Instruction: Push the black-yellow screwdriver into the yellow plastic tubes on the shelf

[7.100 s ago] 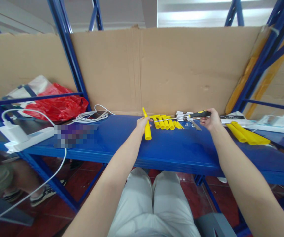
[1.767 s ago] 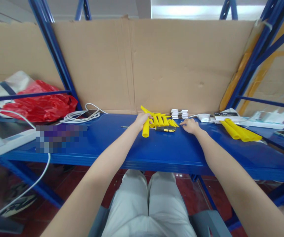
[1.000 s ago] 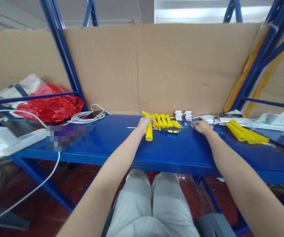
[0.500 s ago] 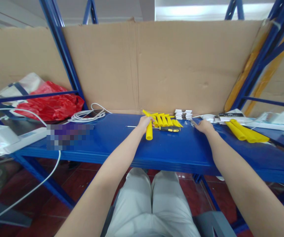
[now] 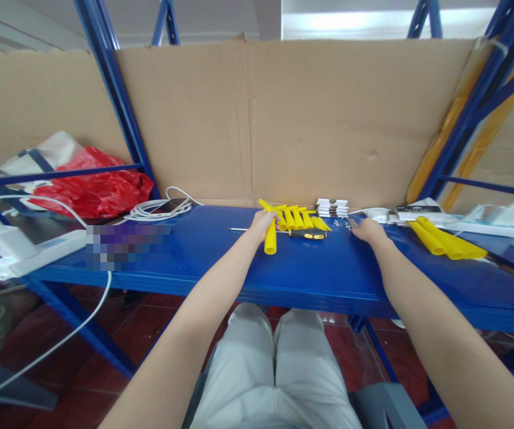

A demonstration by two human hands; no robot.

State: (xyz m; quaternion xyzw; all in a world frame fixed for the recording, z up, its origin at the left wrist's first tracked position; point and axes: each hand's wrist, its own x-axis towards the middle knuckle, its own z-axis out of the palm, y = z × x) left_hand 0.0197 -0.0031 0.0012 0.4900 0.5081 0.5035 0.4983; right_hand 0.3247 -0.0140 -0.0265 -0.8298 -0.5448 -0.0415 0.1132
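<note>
My left hand (image 5: 264,223) is closed around a yellow plastic tube (image 5: 270,243), whose round open end points toward me. Behind and right of it, several similar yellow pieces (image 5: 298,218) lie in a row. A screwdriver (image 5: 308,234) with a black and yellow handle rests in front of them, its shaft passing beneath my left hand. Low over the table, my right hand (image 5: 368,229) has its fingers drawn together beside small metal parts (image 5: 338,223), perhaps screws. What its fingertips hold, if anything, is too small to make out.
White stacked pieces (image 5: 332,207) stand against the cardboard. Larger yellow tubes (image 5: 444,238) lie at right beside a white power strip (image 5: 489,226). On the left are a coiled white cable (image 5: 156,210), a red plastic bag (image 5: 93,185) and another power strip (image 5: 42,253).
My right hand has shifted very slightly, its fingertips drawing a little away from the small metal parts. My left hand keeps its hold on the yellow tube in the same place.
</note>
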